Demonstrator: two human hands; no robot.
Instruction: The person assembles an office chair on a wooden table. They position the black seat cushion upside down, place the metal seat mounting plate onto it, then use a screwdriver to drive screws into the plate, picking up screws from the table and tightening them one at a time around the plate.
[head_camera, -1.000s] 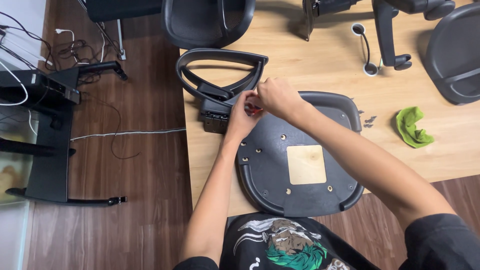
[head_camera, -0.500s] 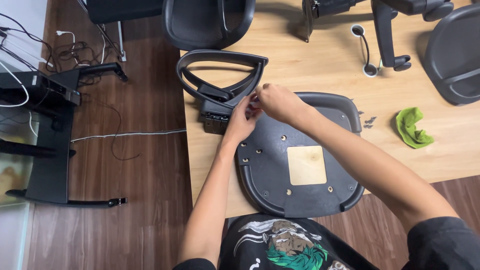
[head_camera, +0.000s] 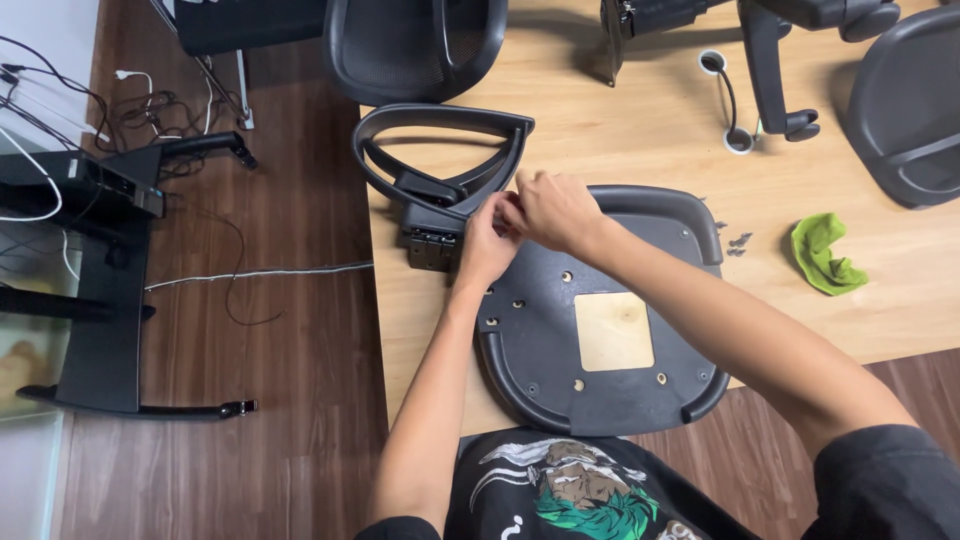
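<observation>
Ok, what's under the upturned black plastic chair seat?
The black plastic chair seat lies on the light wooden table, its near edge overhanging the dark wood floor. Whatever lies beneath the shell is hidden, apart from light wood showing through its square opening.

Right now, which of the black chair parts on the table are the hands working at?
The seat pan lying underside up in the middle, a pale square at its centre. Both hands, left hand and right hand, meet at its upper left edge, beside the armrest.

Seat pan, centre frame: matt black moulded plastic, smooth, with a pale bare-wood square showing through. Armrest loop, upper centre: black plastic, slight sheen. Tabletop: light wood grain, satin. Green cloth, right: soft, crumpled. Floor, left: dark wood planks.
</observation>
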